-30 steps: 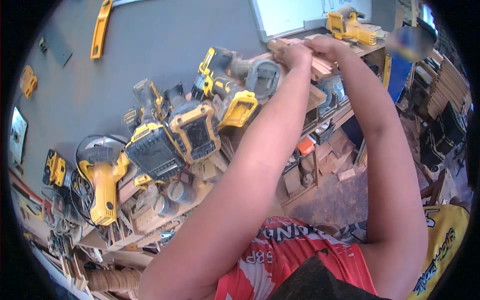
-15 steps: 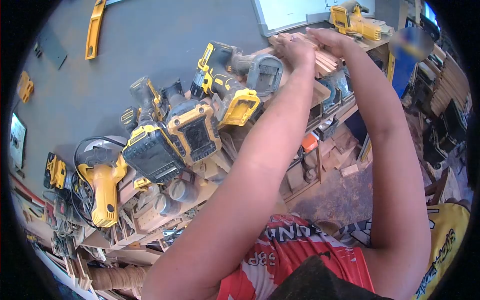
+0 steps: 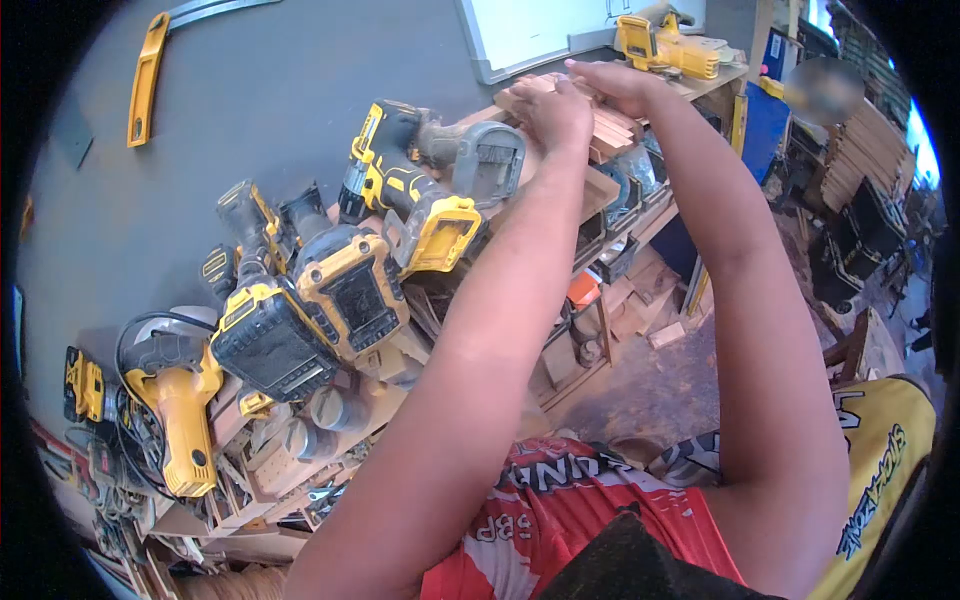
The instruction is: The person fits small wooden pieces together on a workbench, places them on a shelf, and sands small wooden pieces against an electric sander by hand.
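A pile of thin reddish-brown wooden strips (image 3: 612, 130) lies on the shelf along the wall, at the far end of my reach. On top of the strips rests my left hand (image 3: 553, 112), its fingers spread and partly hidden behind its back. Just to the right, my right hand (image 3: 622, 86) stretches its fingers over the far side of the same pile, with the thumb side hard to see. The two hands are close together, and the strips show between and below them.
Left of the pile stand a yellow-black cordless drill (image 3: 410, 190), a grey tool (image 3: 487, 160), a dusty yellow-black tool (image 3: 355, 290) and a corded yellow tool (image 3: 185, 430). Another yellow tool (image 3: 670, 45) sits beyond my right hand. A whiteboard (image 3: 540, 35) leans behind; a person stands at right.
The view has shifted, so the shelf and tools appear further left and mostly lower. Both hands stay at the wooden strips; the left hand's fingers have moved slightly over them.
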The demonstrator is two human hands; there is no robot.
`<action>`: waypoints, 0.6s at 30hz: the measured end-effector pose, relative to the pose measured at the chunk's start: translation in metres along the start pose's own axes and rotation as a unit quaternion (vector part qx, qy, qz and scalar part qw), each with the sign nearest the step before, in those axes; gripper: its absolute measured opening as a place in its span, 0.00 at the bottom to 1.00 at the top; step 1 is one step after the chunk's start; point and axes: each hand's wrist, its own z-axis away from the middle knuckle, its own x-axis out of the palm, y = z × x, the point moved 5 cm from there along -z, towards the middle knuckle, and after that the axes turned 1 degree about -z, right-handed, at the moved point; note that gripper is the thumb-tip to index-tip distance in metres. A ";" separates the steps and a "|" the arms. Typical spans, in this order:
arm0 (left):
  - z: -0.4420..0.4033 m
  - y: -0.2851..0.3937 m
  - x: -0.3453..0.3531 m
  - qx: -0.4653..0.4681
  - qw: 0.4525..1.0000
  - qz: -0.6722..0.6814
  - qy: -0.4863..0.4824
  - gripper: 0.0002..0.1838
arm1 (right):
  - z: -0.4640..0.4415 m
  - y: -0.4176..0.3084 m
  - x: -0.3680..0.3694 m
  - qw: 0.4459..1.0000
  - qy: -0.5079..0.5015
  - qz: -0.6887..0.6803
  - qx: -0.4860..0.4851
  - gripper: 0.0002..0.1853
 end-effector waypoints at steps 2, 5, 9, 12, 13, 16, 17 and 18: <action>-0.001 -0.002 0.004 -0.009 1.000 0.016 -0.015 0.46 | -0.001 0.000 0.002 1.000 -0.007 0.014 -0.006 0.39; -0.002 -0.004 0.007 -0.013 1.000 0.017 -0.021 0.45 | 0.017 -0.008 0.010 1.000 -0.002 -0.004 -0.002 0.39; -0.004 -0.006 0.001 0.030 0.998 0.001 0.050 0.46 | 0.007 0.001 0.004 0.997 -0.037 -0.061 0.010 0.41; -0.011 -0.009 0.005 0.025 0.999 0.038 0.023 0.48 | 0.025 0.001 0.006 0.996 -0.036 -0.079 -0.018 0.42; -0.008 -0.005 0.003 0.028 0.999 0.043 0.016 0.48 | 0.028 -0.001 0.007 0.993 -0.059 -0.103 -0.023 0.43; -0.007 -0.003 0.004 0.007 0.997 0.075 0.003 0.45 | 0.023 0.001 0.008 0.997 -0.054 -0.050 -0.035 0.43; -0.008 -0.006 0.008 0.006 0.997 0.076 -0.004 0.45 | 0.033 0.000 0.012 0.999 -0.034 -0.030 -0.025 0.43; -0.007 -0.006 0.007 0.001 0.997 0.075 0.005 0.45 | 0.037 -0.001 0.016 0.999 -0.028 -0.032 -0.023 0.43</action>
